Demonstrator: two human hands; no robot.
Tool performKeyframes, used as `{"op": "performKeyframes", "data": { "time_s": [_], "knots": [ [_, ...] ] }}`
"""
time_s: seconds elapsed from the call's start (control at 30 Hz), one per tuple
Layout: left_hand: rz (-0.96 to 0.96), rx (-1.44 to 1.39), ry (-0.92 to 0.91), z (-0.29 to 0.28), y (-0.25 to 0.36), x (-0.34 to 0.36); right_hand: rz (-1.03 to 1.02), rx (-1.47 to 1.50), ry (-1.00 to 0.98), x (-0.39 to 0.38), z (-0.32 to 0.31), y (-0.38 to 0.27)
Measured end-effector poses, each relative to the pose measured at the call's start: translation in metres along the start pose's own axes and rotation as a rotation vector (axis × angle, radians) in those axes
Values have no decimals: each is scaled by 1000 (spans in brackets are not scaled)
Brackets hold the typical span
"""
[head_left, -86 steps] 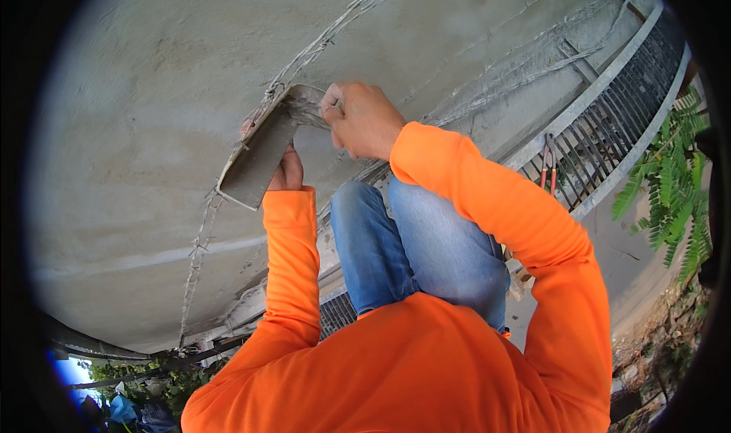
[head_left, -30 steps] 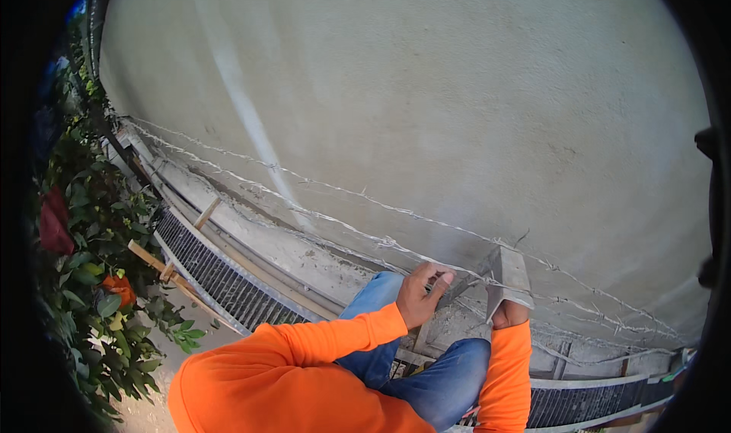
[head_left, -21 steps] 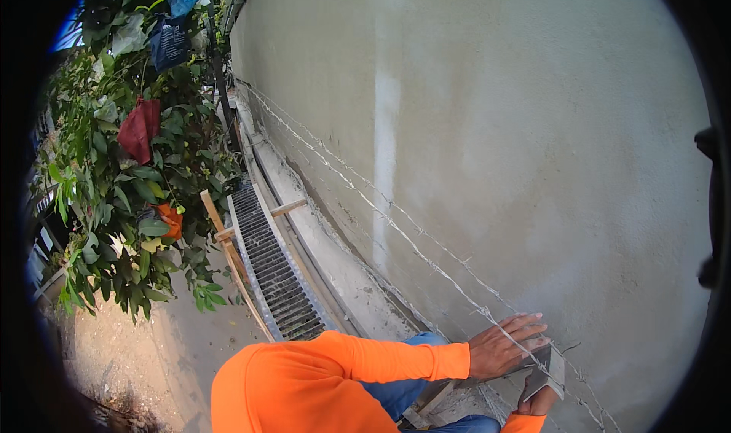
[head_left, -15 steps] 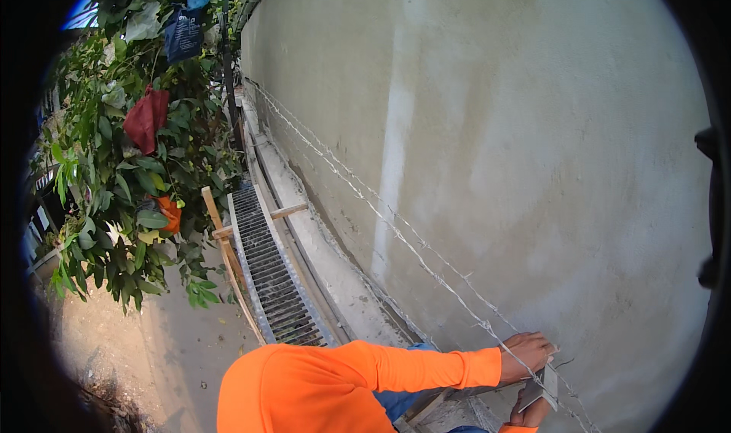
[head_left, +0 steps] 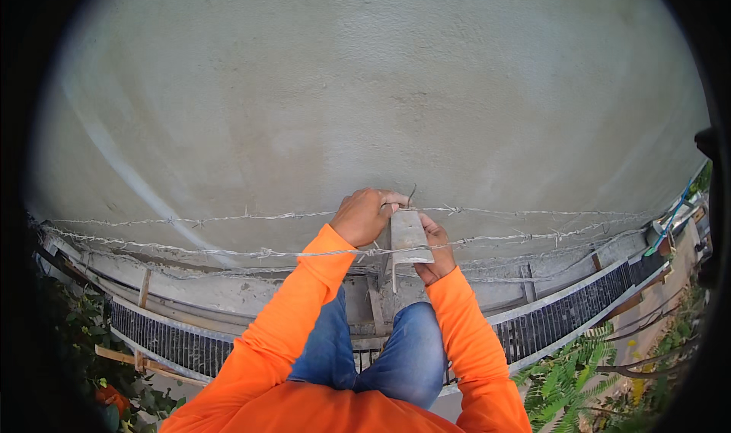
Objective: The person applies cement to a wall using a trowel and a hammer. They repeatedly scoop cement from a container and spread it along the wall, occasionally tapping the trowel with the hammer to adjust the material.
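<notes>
Between left hand (head_left: 361, 218) and right hand (head_left: 438, 255), holds the post (head_left: 410, 231); grasps its side with the right, touches its top with the left, cannot tell if pinching; has wire (head_left: 506, 238) beside the right.

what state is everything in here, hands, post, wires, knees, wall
Left hand: fingers bent, at the grey post's top edge
Right hand: against the post's right side, fingers partly hidden, grip unclear
Grey post: between the hands, surface stained
Lower barbed wire: strung across the post's front
Thin wire end: poking above the post
Knees: bent
Wall: blotchy
</notes>
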State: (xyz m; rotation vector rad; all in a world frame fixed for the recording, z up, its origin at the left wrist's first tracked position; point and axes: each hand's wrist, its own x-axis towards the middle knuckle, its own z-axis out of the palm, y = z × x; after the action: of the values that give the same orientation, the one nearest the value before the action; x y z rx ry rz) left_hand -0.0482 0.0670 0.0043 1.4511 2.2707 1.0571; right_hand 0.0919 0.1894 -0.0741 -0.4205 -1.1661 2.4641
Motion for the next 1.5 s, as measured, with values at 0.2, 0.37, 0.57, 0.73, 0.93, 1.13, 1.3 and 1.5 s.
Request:
{"op": "performKeyframes", "data": {
  "time_s": [0.2, 0.37, 0.57, 0.73, 0.93, 1.13, 1.3, 1.5],
  "knots": [
    [304, 107, 34, 0, -5, 0, 87, -165, 10, -12, -7, -12],
    [439, 157, -12, 0, -10, 7, -190, -364, 28, -37, -5, -16],
    [556, 267, -56, -8, 1, 6, -683, -973, 167, -50, 15, -16],
    [609, 364, -65, -11, 7, 6, -980, -1516, 224, -46, 0, -26],
    [639, 454, -73, -8, 3, 7, -974, -1789, 322, -44, -1, -36],
    [710, 524, 43, 10, 2, -5, -836, -1452, 352, -36, -1, -39],
    [700, 474, 121, 19, 2, -4, -670, -1421, 345, -42, 5, -31],
    [732, 456, 120, 18, 6, -2, -948, -1363, 273, -42, -15, -62]
  ]
}}
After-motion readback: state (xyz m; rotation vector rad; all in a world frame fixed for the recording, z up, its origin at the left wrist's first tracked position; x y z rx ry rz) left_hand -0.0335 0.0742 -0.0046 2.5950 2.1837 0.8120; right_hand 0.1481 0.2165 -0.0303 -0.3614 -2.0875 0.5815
